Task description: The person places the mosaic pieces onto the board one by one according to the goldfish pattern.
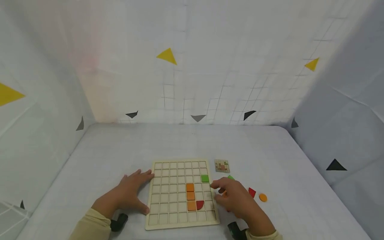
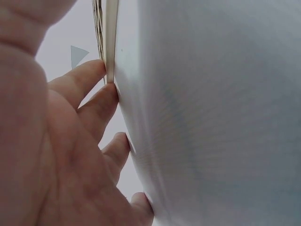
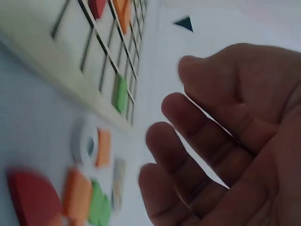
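A pale wooden grid board lies on the table. My left hand is spread at its left side, with fingertips and thumb right at the rim; in the left wrist view two fingers touch the board's edge. Over the board's right edge hovers my right hand, fingers loosely bent. Nothing shows between its fingers in the right wrist view. Set in the grid are a green square, a column of three orange squares and a red quarter-circle.
A small patterned card lies beyond the right hand. Loose pieces lie right of the board: a red piece, an orange disc, a green piece, a white ring and others partly hidden by the hand. White cloth walls surround the table.
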### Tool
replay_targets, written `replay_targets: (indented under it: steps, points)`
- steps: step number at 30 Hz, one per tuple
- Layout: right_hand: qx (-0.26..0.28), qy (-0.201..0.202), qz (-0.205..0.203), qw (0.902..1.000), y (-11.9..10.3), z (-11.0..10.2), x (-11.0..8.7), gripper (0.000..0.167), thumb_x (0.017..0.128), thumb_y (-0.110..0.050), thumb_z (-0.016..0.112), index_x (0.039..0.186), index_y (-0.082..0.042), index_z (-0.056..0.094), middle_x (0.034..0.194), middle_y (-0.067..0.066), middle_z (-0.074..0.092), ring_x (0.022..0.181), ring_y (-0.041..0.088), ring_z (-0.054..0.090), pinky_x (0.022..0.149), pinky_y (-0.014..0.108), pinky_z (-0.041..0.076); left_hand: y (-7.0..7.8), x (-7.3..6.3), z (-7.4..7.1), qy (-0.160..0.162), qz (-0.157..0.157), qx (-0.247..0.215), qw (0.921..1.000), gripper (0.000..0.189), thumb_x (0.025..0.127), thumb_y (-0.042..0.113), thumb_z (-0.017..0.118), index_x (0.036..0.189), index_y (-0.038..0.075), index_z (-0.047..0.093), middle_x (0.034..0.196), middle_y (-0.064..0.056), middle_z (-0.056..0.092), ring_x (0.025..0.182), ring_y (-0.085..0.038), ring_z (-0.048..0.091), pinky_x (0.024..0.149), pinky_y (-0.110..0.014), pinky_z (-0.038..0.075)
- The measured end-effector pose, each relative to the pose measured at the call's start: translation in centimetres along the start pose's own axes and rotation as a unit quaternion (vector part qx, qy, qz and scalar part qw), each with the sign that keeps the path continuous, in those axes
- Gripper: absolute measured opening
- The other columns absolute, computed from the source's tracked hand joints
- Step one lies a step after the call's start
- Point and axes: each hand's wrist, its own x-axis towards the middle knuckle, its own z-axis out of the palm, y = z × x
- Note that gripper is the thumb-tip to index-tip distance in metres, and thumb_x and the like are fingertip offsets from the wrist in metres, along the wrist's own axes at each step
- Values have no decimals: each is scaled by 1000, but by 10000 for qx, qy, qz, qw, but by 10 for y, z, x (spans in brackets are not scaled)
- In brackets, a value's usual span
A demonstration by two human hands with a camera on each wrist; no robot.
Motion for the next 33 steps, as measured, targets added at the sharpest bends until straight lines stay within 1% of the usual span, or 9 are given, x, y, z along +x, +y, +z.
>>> replay_targets:
  steps: [2, 4, 7, 12, 17, 22, 24, 29, 33]
  points:
    - [-154, -366, -445, 9982, -4, 8, 3, 28, 91, -11, 69, 118, -16, 73, 121, -3, 68, 95, 16, 59, 68, 32, 53, 0, -1, 0, -39, 9, -7, 10000, 128, 44, 62, 94, 155, 22, 44, 165, -3, 35, 154, -43, 22, 117, -78, 9]
    - [-291, -725, -796, 9938, -9, 16, 8, 28, 92, -14, 67, 119, -17, 73, 117, -4, 69, 84, 11, 58, 68, 29, 50, -1, -1, 1, -35, 10, -14, 10000, 127, 44, 61, 95, 155, 23, 44, 165, -2, 35, 155, -43, 21, 118, -77, 9]
    - [-220, -1100, -969, 9889, -12, 24, 13, 28, 92, -15, 67, 119, -16, 74, 109, -6, 70, 69, 8, 53, 59, 25, 46, -1, 2, 4, -72, 33, -116, 9999, 125, 45, 61, 95, 154, 25, 44, 165, 0, 35, 155, -41, 20, 119, -76, 7]
    - [-286, -1172, -859, 9890, -12, 29, 14, 28, 91, -14, 67, 118, -16, 74, 103, -6, 69, 60, 7, 47, 53, 24, 41, 3, 7, 10, -118, 51, -131, 9998, 125, 44, 61, 95, 154, 27, 46, 165, 2, 36, 156, -39, 20, 120, -74, 6]
    - [-179, -967, -810, 9919, -7, 25, 10, 30, 92, -12, 65, 120, -17, 73, 104, -3, 68, 63, 10, 50, 53, 26, 42, 5, 8, 12, -91, 53, -38, 9999, 126, 43, 60, 96, 154, 26, 45, 165, 2, 36, 155, -39, 22, 120, -74, 8]
    - [-93, -400, -306, 9987, 7, 12, -2, 31, 94, -14, 67, 124, -18, 71, 118, 0, 67, 78, 14, 55, 58, 30, 47, 4, 8, 11, -83, 110, -4, 9999, 126, 44, 60, 95, 155, 26, 44, 165, 2, 36, 155, -39, 21, 120, -74, 8]
    - [-86, -163, 71, 9998, 15, 6, -8, 31, 93, -16, 70, 124, -19, 71, 109, 0, 69, 76, 15, 57, 57, 31, 48, 3, 7, 11, -87, 105, 21, 9999, 127, 44, 61, 95, 155, 25, 44, 165, 1, 36, 155, -40, 21, 120, -75, 9]
    - [214, 279, 1007, 9943, 34, -7, -22, 35, 89, -17, 77, 123, -20, 70, 95, -1, 70, 74, 16, 62, 58, 31, 53, 1, 2, 7, -70, 67, 49, 9999, 129, 43, 62, 95, 155, 23, 44, 165, -1, 36, 155, -43, 21, 118, -77, 9]
    - [58, 640, 1353, 9887, 46, -16, -29, 40, 83, -18, 82, 121, -20, 71, 109, -4, 70, 88, 14, 61, 67, 31, 57, -2, 0, 2, 12, 177, 54, 9998, 129, 45, 62, 94, 156, 22, 42, 165, -3, 35, 154, -44, 20, 117, -78, 8]
